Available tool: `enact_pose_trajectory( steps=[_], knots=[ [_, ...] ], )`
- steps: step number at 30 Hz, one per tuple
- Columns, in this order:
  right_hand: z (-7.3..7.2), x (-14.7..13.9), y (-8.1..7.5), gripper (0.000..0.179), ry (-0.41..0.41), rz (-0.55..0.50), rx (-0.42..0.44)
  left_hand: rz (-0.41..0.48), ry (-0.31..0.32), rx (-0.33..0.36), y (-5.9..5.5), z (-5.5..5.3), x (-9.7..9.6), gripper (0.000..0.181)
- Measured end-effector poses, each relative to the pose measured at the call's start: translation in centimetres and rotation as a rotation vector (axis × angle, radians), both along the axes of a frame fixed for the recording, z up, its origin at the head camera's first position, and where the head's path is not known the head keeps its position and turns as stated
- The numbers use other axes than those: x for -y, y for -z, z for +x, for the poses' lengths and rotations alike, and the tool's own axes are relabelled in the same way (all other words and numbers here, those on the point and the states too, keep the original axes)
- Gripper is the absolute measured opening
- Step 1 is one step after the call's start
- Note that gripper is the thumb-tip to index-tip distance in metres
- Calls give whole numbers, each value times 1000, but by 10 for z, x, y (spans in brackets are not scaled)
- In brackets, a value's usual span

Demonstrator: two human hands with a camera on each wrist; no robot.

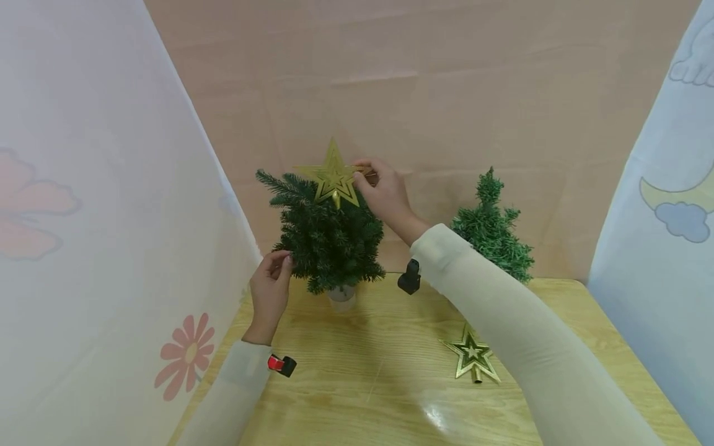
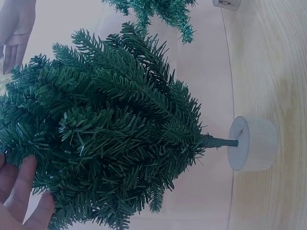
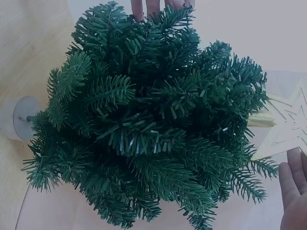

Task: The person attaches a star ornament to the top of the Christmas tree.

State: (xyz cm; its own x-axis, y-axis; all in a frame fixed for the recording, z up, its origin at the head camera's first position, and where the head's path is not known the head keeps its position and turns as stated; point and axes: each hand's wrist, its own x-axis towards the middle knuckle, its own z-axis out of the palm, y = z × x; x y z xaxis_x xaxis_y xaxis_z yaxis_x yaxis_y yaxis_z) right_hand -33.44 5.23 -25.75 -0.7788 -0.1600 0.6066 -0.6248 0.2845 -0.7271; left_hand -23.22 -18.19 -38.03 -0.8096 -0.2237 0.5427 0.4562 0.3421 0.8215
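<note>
In the head view my right hand (image 1: pixel 386 193) pinches the right point of a gold star tree topper (image 1: pixel 334 176). The star is upright at the top of a dark green artificial Christmas tree (image 1: pixel 334 248). Its short tube (image 3: pixel 261 120) points down at the upper branches in the right wrist view; whether it sits on a branch is hidden. My left hand (image 1: pixel 269 291) is at the tree's left side, thumb and fingertips close together on the outer branch tips. Foliage partly covers those fingers (image 3: pixel 152 6) in the right wrist view. A round pale base (image 2: pixel 254 143) carries the tree's stem.
To the right stands a second, brighter green small tree (image 1: pixel 493 229), partly behind my right sleeve. Another gold star topper (image 1: pixel 471 353) lies on the wooden table (image 1: pixel 346 378). A pink cloth (image 1: pixel 424 80) hangs behind, with printed white cloths (image 1: pixel 100 223) at both sides.
</note>
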Motion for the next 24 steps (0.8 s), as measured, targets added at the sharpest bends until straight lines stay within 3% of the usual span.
enact_pose_trajectory(
  steps=[6, 17, 24],
  knots=[
    [0, 1, 0, 32, -44, -45, 94, -9, -5, 3, -2, 1, -2, 21],
    [-5, 4, 3, 25, -142, -267, 215, 0, 0, -2, -3, 1, -2, 21],
    [4, 6, -3, 23, -168, -272, 239, 2, -5, 10, -3, 1, -2, 21]
  ],
)
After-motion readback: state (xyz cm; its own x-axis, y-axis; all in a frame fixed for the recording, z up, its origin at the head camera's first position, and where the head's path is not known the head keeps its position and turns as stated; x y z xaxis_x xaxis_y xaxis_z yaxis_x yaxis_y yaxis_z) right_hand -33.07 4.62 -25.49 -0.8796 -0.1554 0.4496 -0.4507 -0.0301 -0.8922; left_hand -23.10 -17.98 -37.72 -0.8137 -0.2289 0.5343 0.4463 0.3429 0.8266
